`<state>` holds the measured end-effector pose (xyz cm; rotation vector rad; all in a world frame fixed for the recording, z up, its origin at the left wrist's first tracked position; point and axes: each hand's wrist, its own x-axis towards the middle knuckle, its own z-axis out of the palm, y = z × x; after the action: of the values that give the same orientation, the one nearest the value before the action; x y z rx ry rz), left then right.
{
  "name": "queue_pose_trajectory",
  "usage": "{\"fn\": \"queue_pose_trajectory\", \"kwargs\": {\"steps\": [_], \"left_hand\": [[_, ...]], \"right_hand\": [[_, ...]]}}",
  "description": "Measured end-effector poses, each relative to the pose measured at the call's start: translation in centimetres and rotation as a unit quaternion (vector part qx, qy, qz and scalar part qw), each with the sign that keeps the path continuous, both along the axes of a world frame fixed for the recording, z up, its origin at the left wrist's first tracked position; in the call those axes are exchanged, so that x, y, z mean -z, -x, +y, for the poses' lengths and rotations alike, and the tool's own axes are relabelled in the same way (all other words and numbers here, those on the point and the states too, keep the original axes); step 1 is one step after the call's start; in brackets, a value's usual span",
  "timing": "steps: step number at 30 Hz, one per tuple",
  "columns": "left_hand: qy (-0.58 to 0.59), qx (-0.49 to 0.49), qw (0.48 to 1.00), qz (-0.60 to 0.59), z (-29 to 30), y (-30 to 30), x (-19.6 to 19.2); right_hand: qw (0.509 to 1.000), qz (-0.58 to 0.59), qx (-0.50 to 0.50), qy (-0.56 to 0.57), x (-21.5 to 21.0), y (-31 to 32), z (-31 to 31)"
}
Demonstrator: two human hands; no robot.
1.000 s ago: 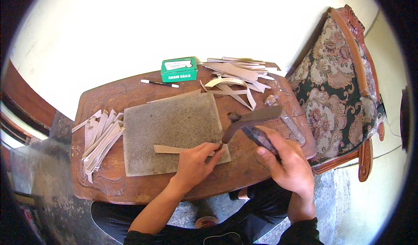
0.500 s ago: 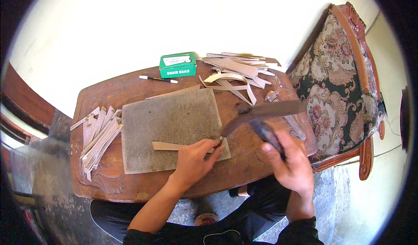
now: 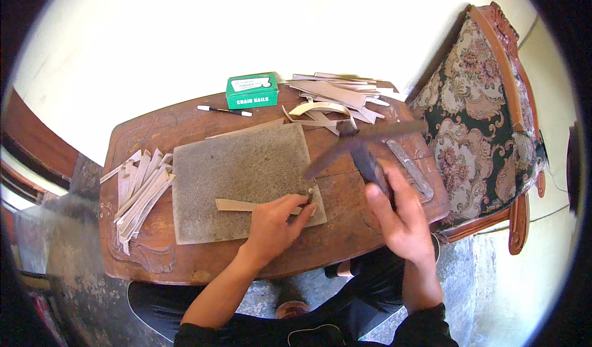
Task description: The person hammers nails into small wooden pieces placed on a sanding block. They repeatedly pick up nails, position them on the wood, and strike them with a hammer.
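Note:
My left hand (image 3: 277, 223) is closed, with thumb and fingertips pinching a short metal punch (image 3: 311, 194) that stands upright near the right edge of a grey-brown rough board (image 3: 246, 162). Beneath that hand a narrow tan strip (image 3: 231, 206) lies on the board, its right part hidden by my fingers. My right hand (image 3: 407, 217) is wrapped round the dark handle of a hammer (image 3: 369, 169). The long, slim hammer head is smeared by motion. It hovers over the board's right side, its left end beyond the punch and apart from it.
Tan strips (image 3: 145, 193) are heaped at the table's left. More strips (image 3: 336, 94) and curled offcuts lie at the back right. A green box (image 3: 252, 94) and a pen (image 3: 224, 111) sit at the back. A grey bar (image 3: 408, 169) lies right, near a floral chair (image 3: 475, 112).
The hammer has shifted a little away from the punch, and my right hand has moved slightly left. My left hand, the strip and the board have stayed in place.

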<state>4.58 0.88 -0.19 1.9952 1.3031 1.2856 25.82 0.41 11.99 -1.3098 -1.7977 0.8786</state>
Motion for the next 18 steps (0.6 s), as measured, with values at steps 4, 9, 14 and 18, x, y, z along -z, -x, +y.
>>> {"fn": "queue_pose_trajectory", "kwargs": {"steps": [4, 9, 14, 18], "left_hand": [[0.068, -0.021, 0.997, -0.019, 0.3, 0.2, -0.1], [0.153, -0.041, 0.985, -0.065, 0.3, 0.3, -1.1], [0.2, -0.032, 0.968, -0.151, 0.5, 1.0, -0.2], [0.223, 0.0, 0.962, -0.16, 0.2, 1.9, -1.1]], "right_hand": [[0.947, 0.274, 0.014, 0.165, 3.4, 2.5, 3.5], [0.891, 0.367, 0.063, 0.26, 8.5, 5.8, 4.2], [0.903, 0.335, 0.066, 0.26, 9.2, 5.6, 4.5], [0.952, 0.214, 0.02, 0.217, 8.8, 5.0, 5.4]]}}
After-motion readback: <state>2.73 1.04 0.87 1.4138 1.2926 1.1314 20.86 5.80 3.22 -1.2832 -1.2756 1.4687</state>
